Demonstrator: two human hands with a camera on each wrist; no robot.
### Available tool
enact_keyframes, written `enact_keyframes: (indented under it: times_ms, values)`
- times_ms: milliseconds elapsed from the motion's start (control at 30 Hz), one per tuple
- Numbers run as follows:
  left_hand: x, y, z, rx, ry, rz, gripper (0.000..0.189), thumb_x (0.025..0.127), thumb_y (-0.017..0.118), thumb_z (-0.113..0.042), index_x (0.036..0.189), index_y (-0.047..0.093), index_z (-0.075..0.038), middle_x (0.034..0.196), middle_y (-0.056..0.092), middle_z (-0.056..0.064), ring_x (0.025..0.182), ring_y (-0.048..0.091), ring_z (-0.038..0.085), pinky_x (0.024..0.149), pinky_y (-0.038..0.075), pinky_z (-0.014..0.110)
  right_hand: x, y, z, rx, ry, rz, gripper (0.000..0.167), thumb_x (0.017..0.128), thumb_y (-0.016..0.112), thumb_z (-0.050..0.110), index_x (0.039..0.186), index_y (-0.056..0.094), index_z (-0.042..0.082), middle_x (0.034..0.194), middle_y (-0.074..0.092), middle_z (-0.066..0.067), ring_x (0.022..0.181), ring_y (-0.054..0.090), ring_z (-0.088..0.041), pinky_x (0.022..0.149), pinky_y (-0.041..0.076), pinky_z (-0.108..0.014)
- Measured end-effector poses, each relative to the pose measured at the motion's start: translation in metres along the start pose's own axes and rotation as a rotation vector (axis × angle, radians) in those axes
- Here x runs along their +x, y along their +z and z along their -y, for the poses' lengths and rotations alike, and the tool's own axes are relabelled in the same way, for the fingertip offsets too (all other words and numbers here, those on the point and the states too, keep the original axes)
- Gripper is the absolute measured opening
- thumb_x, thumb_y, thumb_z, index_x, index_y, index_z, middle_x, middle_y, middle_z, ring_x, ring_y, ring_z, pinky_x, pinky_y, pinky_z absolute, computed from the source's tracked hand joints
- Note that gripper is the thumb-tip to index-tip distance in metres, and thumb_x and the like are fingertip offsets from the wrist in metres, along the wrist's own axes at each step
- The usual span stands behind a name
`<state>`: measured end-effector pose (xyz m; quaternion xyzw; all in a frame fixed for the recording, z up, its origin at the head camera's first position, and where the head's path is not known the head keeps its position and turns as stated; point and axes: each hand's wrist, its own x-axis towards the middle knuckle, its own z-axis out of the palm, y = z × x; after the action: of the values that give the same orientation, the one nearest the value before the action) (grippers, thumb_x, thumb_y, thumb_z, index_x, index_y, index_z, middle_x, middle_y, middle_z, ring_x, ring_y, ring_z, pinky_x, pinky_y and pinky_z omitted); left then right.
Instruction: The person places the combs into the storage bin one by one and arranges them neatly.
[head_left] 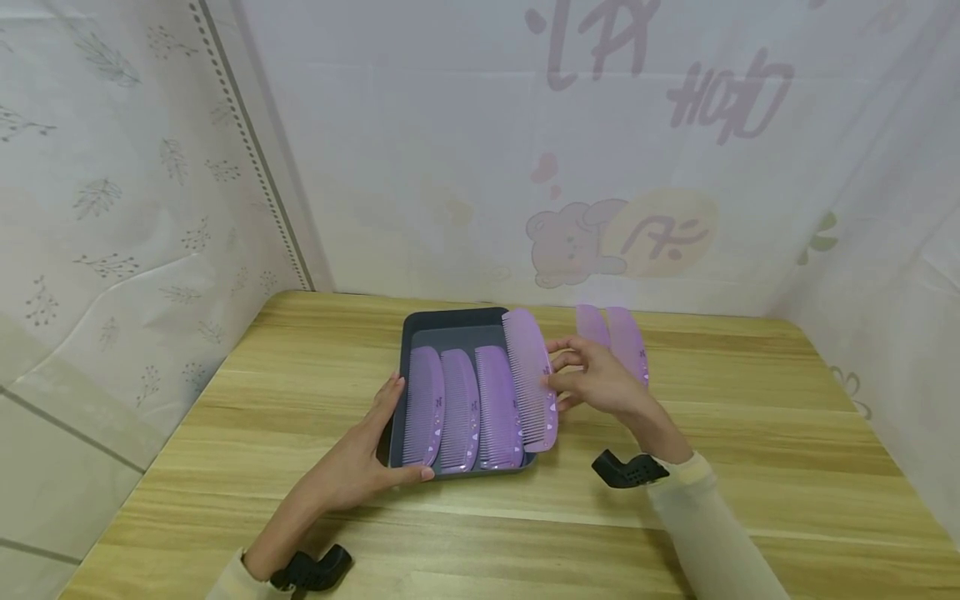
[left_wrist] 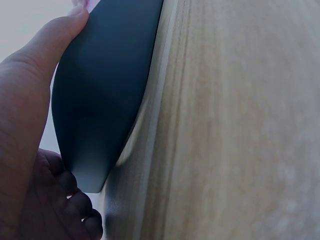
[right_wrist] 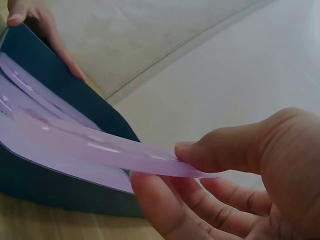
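Note:
A dark grey tray (head_left: 453,319) lies on the wooden table, with several purple combs standing side by side in it, teeth toward the left. My left hand (head_left: 360,454) grips the tray's near left corner, thumb on the front rim and fingers along the left wall. In the left wrist view that thumb (left_wrist: 62,35) rests at the top of the tray wall (left_wrist: 107,85). Between thumb and fingers, my right hand (head_left: 600,375) pinches another purple comb (head_left: 531,375) by its spine. This comb is over the tray's right edge, slightly tilted.
Beyond my right hand, two more purple combs (head_left: 626,333) lie on the table (head_left: 750,433), partly hidden by the hand. A printed cloth (head_left: 420,167) hangs behind the table's back edge, with more cloth on both sides. Each wrist wears a black camera mount (head_left: 628,469).

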<state>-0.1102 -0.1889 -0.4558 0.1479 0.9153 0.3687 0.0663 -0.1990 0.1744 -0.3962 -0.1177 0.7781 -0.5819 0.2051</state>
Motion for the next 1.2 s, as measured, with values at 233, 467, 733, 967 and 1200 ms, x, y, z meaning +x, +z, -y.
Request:
enact_keyframes:
  times_ms: [233, 467, 733, 967, 1200]
  values:
    - [-0.001, -0.001, -0.002, 0.001, -0.001, -0.002, 0.133, 0.073, 0.08, -0.071, 0.167, -0.001, -0.021, 0.175, -0.003, 0.004, 0.16, 0.012, 0.037, 0.12, 0.027, 0.067, 0.004, 0.022, 0.0, 0.035, 0.014, 0.027, 0.052, 0.092, 0.074, 0.006, 0.137, 0.05, 0.0, 0.103, 0.063, -0.014, 0.076, 0.069, -0.021, 0.07, 0.064, -0.045]
    - [0.001, 0.001, 0.0, 0.01, 0.0, 0.002, 0.134, 0.072, 0.079, -0.074, 0.167, -0.001, -0.024, 0.175, -0.004, 0.001, 0.159, 0.015, 0.036, 0.12, 0.03, 0.065, 0.007, 0.043, 0.004, 0.077, 0.02, 0.012, 0.051, 0.093, 0.074, 0.005, 0.137, 0.049, 0.002, 0.102, 0.062, -0.013, 0.077, 0.068, -0.02, 0.068, 0.064, -0.041]
    - [-0.001, 0.0, 0.001, -0.014, -0.014, 0.002, 0.135, 0.071, 0.08, -0.074, 0.167, 0.0, -0.024, 0.175, -0.003, 0.002, 0.159, 0.016, 0.037, 0.119, 0.03, 0.066, 0.019, 0.068, 0.011, 0.089, 0.006, 0.04, 0.055, 0.091, 0.073, 0.003, 0.139, 0.047, -0.003, 0.101, 0.063, -0.013, 0.074, 0.069, -0.018, 0.067, 0.064, -0.039]
    - [-0.002, 0.0, 0.002, -0.021, -0.007, 0.001, 0.133, 0.072, 0.08, -0.072, 0.167, 0.001, -0.023, 0.175, -0.003, 0.001, 0.158, 0.019, 0.039, 0.119, 0.031, 0.065, 0.029, 0.087, 0.02, 0.106, 0.016, 0.057, 0.056, 0.09, 0.075, 0.003, 0.138, 0.047, -0.002, 0.1, 0.064, -0.013, 0.071, 0.07, -0.019, 0.068, 0.065, -0.04]
    - [0.0, -0.001, 0.001, -0.024, -0.006, 0.012, 0.133, 0.073, 0.079, -0.073, 0.167, -0.002, -0.024, 0.175, -0.004, 0.002, 0.157, 0.019, 0.041, 0.118, 0.032, 0.066, 0.041, 0.104, 0.025, 0.089, 0.032, 0.05, 0.057, 0.089, 0.076, 0.003, 0.138, 0.048, -0.003, 0.101, 0.065, -0.015, 0.067, 0.07, -0.019, 0.067, 0.064, -0.039]
